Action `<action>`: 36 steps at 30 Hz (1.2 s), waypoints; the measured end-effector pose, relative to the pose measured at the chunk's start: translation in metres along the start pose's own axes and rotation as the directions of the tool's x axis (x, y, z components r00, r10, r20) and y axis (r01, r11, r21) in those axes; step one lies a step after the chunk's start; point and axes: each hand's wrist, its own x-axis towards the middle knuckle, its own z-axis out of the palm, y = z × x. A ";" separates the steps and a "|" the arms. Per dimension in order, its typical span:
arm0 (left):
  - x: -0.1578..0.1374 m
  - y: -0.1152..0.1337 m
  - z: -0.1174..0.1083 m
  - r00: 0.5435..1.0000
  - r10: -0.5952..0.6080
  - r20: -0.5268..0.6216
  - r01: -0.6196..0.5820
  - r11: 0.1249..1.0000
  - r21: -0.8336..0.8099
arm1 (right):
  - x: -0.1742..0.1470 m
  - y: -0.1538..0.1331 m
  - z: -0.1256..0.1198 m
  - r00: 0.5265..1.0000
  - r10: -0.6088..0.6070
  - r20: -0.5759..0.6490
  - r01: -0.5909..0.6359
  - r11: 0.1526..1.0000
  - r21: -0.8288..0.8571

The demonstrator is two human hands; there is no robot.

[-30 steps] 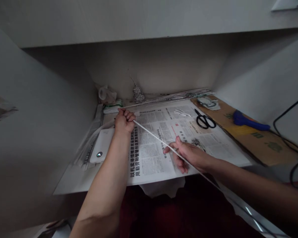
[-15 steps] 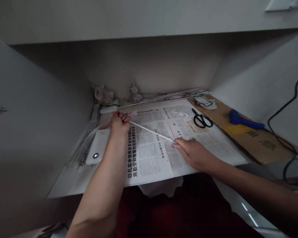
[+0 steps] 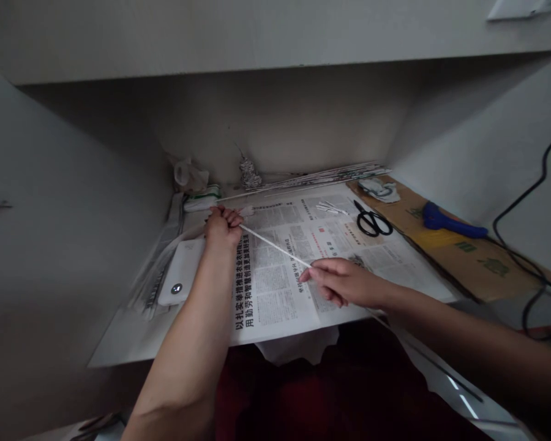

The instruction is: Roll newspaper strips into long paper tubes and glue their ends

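Note:
A thin white rolled-paper stick (image 3: 275, 246) is stretched slantwise over the newspaper (image 3: 275, 300). My left hand (image 3: 224, 225) is closed around its far end, and whatever else lies inside that fist is hidden. Nearer to me, my right hand (image 3: 344, 280) pinches the same stick between thumb and fingers. A long thin strip runs out below my right wrist toward the lower right, past the table edge. Right of the middle lie several short white paper pieces (image 3: 331, 208) and black-handled scissors (image 3: 371, 222), both apart from my hands.
Long rolled-paper sticks (image 3: 330, 174) lie along the back wall beside a small twisted paper object (image 3: 248, 173). A white power bank (image 3: 180, 272) sits left of my forearm. Cardboard (image 3: 459, 263) at right carries a blue glue gun (image 3: 454, 222); a black cable (image 3: 509, 211) hangs nearby.
My right hand has slid a little left along the stick, its fingers now more spread. A long strip now shows beneath my right wrist. My left hand has hardly moved.

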 end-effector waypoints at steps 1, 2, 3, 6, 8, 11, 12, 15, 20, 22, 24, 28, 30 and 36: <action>0.000 0.000 0.000 1.000 -0.010 0.013 0.010 1.000 -0.004 | 0.003 -0.001 0.000 0.998 0.027 0.057 -0.032 0.995 0.095; 0.000 0.001 0.000 0.999 -0.021 0.028 0.022 1.000 -0.009 | 0.005 -0.001 0.000 0.993 0.045 0.106 -0.064 0.981 0.184; 0.000 0.001 0.000 0.999 -0.031 0.044 0.032 0.999 -0.016 | 0.007 0.000 0.000 0.989 0.051 0.139 -0.085 0.964 0.251; -0.001 0.003 -0.001 0.996 -0.046 0.075 0.048 0.998 -0.028 | 0.010 0.003 -0.002 0.985 0.042 0.166 -0.091 0.950 0.298; -0.002 0.003 -0.001 0.995 -0.046 0.088 0.048 0.999 -0.024 | 0.010 0.007 -0.003 0.987 0.039 0.157 -0.082 0.958 0.277; -0.002 0.002 0.000 0.993 -0.042 0.107 0.042 0.999 -0.003 | 0.011 0.011 -0.003 0.991 0.048 0.127 -0.078 0.966 0.244; -0.002 0.001 0.000 0.993 -0.040 0.113 0.040 0.999 0.006 | 0.011 0.012 -0.003 0.991 0.054 0.120 -0.081 0.969 0.234; -0.003 0.000 0.000 0.990 -0.035 0.137 0.032 0.999 0.026 | 0.012 0.011 -0.002 0.992 0.073 0.102 -0.093 0.976 0.198; -0.007 0.000 0.002 0.983 -0.028 0.183 0.022 0.999 0.035 | 0.015 0.009 -0.001 0.990 0.135 0.042 -0.139 0.984 0.113; -0.008 0.000 0.002 0.980 -0.022 0.195 0.016 0.999 0.036 | 0.015 0.009 -0.002 0.990 0.132 0.040 -0.135 0.984 0.115; -0.008 0.002 0.002 0.978 -0.022 0.209 0.016 0.999 0.030 | 0.015 0.010 -0.003 0.987 0.125 0.097 -0.140 0.976 0.168; -0.006 0.005 0.001 0.973 -0.022 0.230 0.023 1.000 0.001 | 0.012 0.011 -0.006 0.957 0.152 0.245 -0.218 0.938 0.270; -0.006 0.005 0.000 0.971 -0.029 0.235 0.034 0.999 -0.016 | 0.011 0.012 -0.006 0.954 0.167 0.249 -0.234 0.933 0.273; -0.005 0.006 -0.001 0.968 -0.064 0.243 0.078 0.996 -0.049 | 0.010 0.008 -0.004 0.947 0.128 0.295 -0.228 0.915 0.333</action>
